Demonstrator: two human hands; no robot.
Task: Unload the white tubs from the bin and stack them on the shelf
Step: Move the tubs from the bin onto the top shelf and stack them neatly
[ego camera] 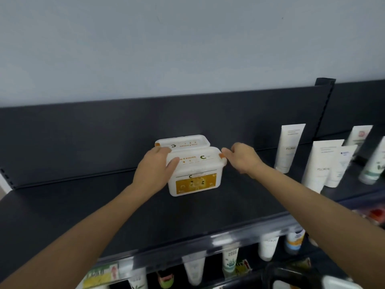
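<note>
A white tub (194,172) with an orange label stands on the dark top shelf (83,205), in front of a second white tub (183,143) nearer the back panel. My left hand (155,170) grips the front tub's left side, thumb on its lid. Fingers of my right hand (242,157) pinch the orange tab at the tub's right lid corner. At the bottom right, a black bin's rim (277,272) shows, with something white (337,283) inside it.
White tubes (288,148) stand on the shelf's right side, with more (320,165) further right. A price rail runs along the shelf's front edge. Below it hang several tubes (229,260) on the lower shelf. A dark upright post (324,105) divides the shelf bays.
</note>
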